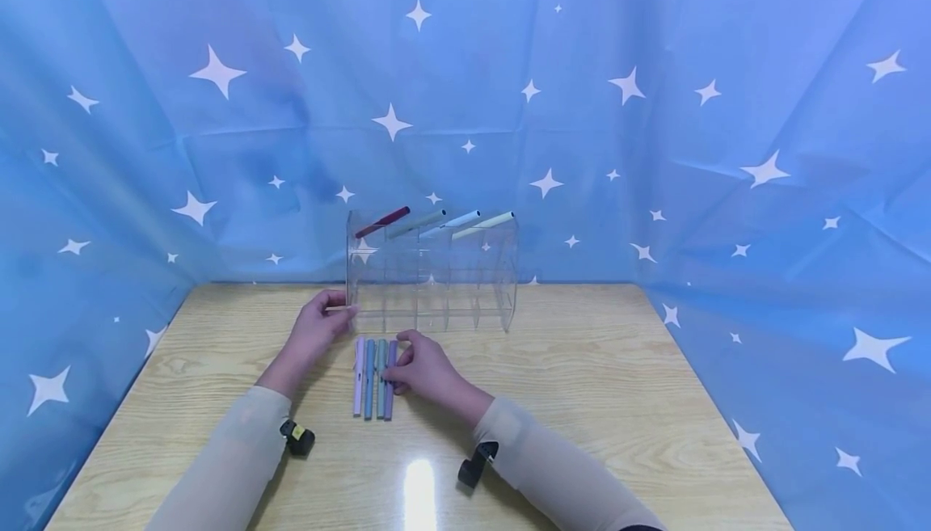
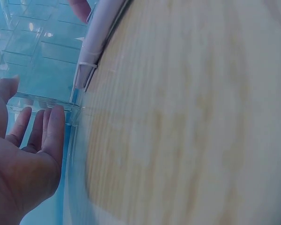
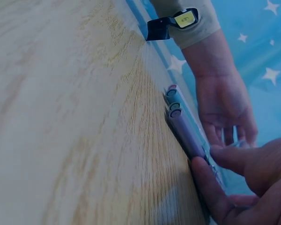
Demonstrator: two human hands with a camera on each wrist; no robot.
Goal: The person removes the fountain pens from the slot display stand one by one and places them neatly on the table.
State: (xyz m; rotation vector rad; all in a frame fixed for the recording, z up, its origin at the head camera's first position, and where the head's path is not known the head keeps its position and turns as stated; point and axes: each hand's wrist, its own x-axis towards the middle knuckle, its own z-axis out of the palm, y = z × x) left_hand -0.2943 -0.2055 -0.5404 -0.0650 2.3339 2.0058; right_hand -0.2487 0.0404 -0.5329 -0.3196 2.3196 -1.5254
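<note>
A clear acrylic pen rack [image 1: 432, 297] stands at the back of the table. My left hand [image 1: 323, 321] holds its lower left corner, thumb on the near side and fingers curved behind; the left wrist view shows this hand [image 2: 33, 150] at the rack's edge. In front of the rack lie a lilac pen [image 1: 359, 377], a blue pen [image 1: 369, 381], a green pen [image 1: 381, 381] and a purple pen [image 1: 389, 402], side by side. With thumb and forefinger, my right hand [image 1: 429, 369] pinches the purple pen, rightmost in the row.
Across the rack's top lie a dark red pen [image 1: 382, 222], a grey-green pen [image 1: 416, 225], a pale blue pen [image 1: 460, 220] and a pale green pen [image 1: 483, 225], all slanted. A blue star-patterned cloth [image 1: 465, 54] hangs right behind the wooden table [image 1: 582, 385].
</note>
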